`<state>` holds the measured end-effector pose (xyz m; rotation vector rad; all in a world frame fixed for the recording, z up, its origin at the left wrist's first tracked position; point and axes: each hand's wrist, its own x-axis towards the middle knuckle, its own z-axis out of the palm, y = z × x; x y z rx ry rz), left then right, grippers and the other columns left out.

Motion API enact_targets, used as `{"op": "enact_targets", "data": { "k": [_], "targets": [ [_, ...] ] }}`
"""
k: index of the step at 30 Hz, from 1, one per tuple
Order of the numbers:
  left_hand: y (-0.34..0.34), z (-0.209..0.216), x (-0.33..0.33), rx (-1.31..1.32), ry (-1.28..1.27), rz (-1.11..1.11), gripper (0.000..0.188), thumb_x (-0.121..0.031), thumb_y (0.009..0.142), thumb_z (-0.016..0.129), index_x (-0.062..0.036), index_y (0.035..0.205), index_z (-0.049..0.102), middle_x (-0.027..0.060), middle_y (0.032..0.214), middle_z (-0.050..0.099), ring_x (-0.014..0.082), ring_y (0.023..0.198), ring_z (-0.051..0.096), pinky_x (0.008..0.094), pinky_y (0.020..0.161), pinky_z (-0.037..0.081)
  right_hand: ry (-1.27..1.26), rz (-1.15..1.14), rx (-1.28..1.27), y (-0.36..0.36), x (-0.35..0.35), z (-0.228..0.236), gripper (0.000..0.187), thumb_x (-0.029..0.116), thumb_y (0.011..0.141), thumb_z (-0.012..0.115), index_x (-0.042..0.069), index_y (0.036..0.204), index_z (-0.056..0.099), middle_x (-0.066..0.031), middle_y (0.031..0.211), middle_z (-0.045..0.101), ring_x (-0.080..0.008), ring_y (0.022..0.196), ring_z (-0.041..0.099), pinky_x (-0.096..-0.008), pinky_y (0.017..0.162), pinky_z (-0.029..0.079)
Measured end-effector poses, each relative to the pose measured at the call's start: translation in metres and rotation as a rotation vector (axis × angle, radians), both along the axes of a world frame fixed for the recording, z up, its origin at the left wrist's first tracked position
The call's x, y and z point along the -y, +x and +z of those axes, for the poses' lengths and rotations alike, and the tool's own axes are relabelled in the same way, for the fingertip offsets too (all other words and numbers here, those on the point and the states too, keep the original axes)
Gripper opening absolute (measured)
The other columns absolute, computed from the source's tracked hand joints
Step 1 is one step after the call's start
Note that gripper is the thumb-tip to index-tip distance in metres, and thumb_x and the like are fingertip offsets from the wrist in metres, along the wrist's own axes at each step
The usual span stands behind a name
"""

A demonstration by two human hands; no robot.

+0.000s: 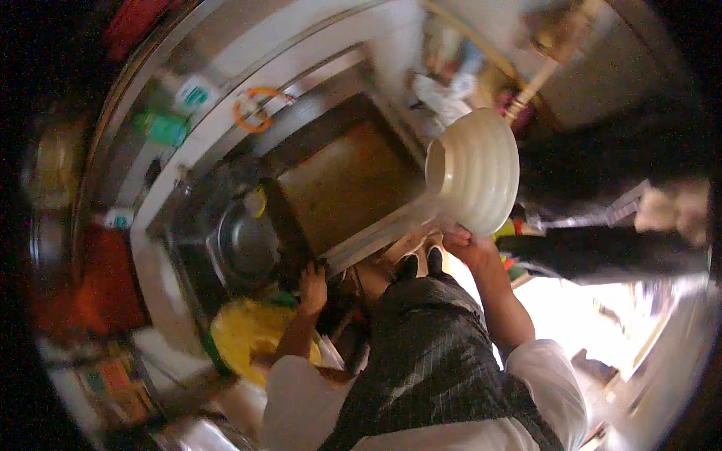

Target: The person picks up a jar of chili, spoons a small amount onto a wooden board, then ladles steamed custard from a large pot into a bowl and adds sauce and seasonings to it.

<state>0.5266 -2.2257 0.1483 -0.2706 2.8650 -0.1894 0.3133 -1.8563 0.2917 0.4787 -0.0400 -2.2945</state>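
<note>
My right hand grips a cream ribbed bowl by its lower edge. The bowl is tilted on its side, held up over the right end of the sink's front edge, its narrower end turned left. My left hand lies at the front edge of the sink, beside the dark divider. Its fingers look stretched out, with nothing visible in them, though motion smears them. Behind the hands, a brown rectangular area fills the larger basin; whether it is murky water or a board, I cannot tell.
Left of the divider sits a round metal basin. A yellow heap or cover in a green-rimmed tub is by my left arm. Along the back ledge are an orange ring and a green bottle. Blurred dark shapes lie at right.
</note>
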Motion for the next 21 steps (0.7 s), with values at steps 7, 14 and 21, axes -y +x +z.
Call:
{"op": "enact_targets", "data": {
  "k": [7, 14, 21],
  "targets": [
    [-0.009, -0.017, 0.009, 0.156, 0.007, -0.134, 0.042, -0.013, 0.082, 0.059, -0.0073, 0.123, 0.053, 0.0203, 0.132, 0.044, 0.0386, 0.113, 0.049, 0.049, 0.095, 0.042, 0.115, -0.541, 0.013, 0.113, -0.111, 0.038, 0.027, 0.029, 0.093, 0.047, 0.004, 0.101, 0.052, -0.0083, 0.082, 0.058, -0.0128, 0.051, 0.047, -0.0223, 0.04, 0.036],
    [-0.077, -0.012, -0.048, 0.039, -0.175, -0.516, 0.038, -0.017, 0.082, 0.061, -0.0056, 0.118, 0.056, 0.0216, 0.129, 0.046, 0.0393, 0.108, 0.051, 0.0507, 0.092, 0.042, 0.016, -0.95, -0.028, 0.258, -0.214, 0.041, 0.033, 0.035, 0.091, 0.047, 0.005, 0.101, 0.053, -0.0098, 0.085, 0.058, -0.014, 0.056, 0.049, -0.0221, 0.041, 0.036],
    [-0.074, 0.04, -0.369, 0.095, 0.51, -0.879, 0.022, -0.01, 0.075, 0.061, -0.0039, 0.095, 0.059, 0.0175, 0.106, 0.055, 0.0359, 0.103, 0.053, 0.0437, 0.088, 0.044, 0.002, -1.295, -0.092, 0.412, -0.312, 0.019, 0.038, 0.041, 0.089, 0.048, 0.005, 0.101, 0.054, -0.0113, 0.089, 0.057, -0.0152, 0.06, 0.05, -0.022, 0.042, 0.036]
  ]
}}
